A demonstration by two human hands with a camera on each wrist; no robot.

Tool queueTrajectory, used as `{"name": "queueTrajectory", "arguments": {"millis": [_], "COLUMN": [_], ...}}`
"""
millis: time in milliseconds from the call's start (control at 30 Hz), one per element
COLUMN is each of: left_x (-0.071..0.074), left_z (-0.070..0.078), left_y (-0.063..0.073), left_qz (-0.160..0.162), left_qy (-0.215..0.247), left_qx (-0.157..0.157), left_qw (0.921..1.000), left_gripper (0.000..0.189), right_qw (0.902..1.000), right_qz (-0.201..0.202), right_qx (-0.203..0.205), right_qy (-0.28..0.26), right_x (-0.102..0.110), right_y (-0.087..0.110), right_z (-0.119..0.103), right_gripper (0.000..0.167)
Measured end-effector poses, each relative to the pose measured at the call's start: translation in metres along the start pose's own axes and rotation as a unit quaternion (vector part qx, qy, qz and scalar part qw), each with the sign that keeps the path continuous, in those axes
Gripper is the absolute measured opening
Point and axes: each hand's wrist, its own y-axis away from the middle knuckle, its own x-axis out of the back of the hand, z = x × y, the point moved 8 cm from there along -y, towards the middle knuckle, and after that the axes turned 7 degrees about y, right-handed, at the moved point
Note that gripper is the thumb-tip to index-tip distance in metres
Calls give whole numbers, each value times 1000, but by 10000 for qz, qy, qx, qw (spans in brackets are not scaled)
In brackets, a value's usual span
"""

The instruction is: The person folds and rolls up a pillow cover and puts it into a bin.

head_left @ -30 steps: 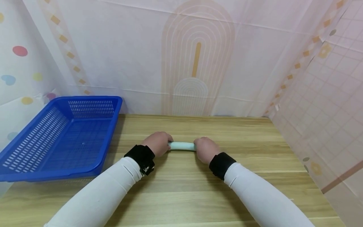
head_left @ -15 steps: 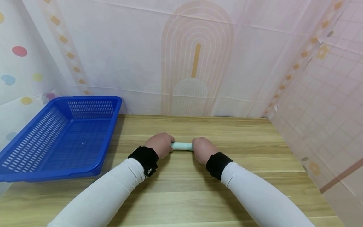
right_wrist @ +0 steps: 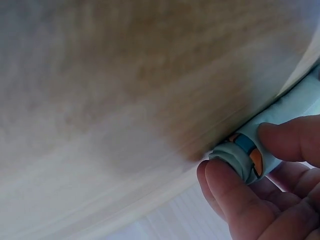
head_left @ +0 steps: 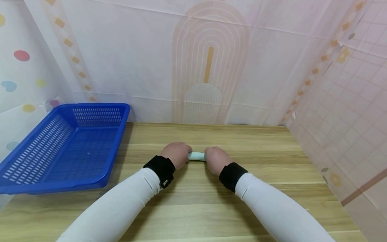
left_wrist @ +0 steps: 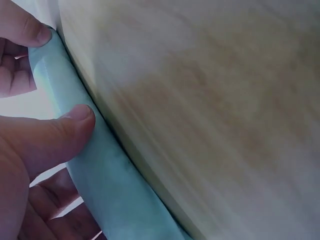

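A pale green rolled-up soft sheet (head_left: pixel 197 156) lies crosswise on the wooden table, with a short stretch showing between the two hands. My left hand (head_left: pixel 176 154) grips its left part. In the left wrist view, the left thumb presses on top of the roll (left_wrist: pixel 115 175) with fingers underneath. My right hand (head_left: pixel 218 159) pinches the other end between thumb and fingers. Wound layers show at that end of the roll (right_wrist: pixel 232 157) in the right wrist view, beside an orange and blue printed patch (right_wrist: pixel 246 145). Whether it is cloth or thin plastic, I cannot tell.
A blue slotted plastic basket (head_left: pixel 81 154) stands at the left of the wooden table (head_left: pixel 193 208). Its inside looks bare. Patterned white sheeting (head_left: pixel 145 60) hangs along the table's back, with more at the left and right sides.
My left hand has slid right along the roll, so less of it shows between the hands. The right hand shifted slightly left, then stayed nearly still.
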Motion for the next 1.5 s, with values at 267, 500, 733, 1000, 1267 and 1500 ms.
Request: {"name": "queueTrajectory", "arguments": {"millis": [267,500,733,1000,1267,1500], "left_x": [-1,-3,-4,-3,-3,-5], "left_z": [3,10,14,16,16,15], "left_y": [-4,-7,-10,-10,-10,-10], "left_qz": [65,142,189,233,286,310], "left_qy": [-26,-146,-90,-150,-351,-555], "left_qx": [-74,-230,-229,-292,-272,-246], "left_qw": [9999,9995,9995,9992,9986,9977], "left_gripper": [14,14,15,19,21,17], "right_qw": [9999,10000,9999,9999,9998,9994], "right_qz": [75,38,45,2,49,-65], "right_qx": [27,-22,7,9,57,-13], "right_qy": [-93,-70,-134,-162,-163,-328], "right_x": [-3,-2,0,-1,-1,-4], "right_y": [-3,-2,0,0,0,-1], "right_z": [1,1,0,-1,-1,5], "right_gripper": [11,11,10,10,9,11]}}
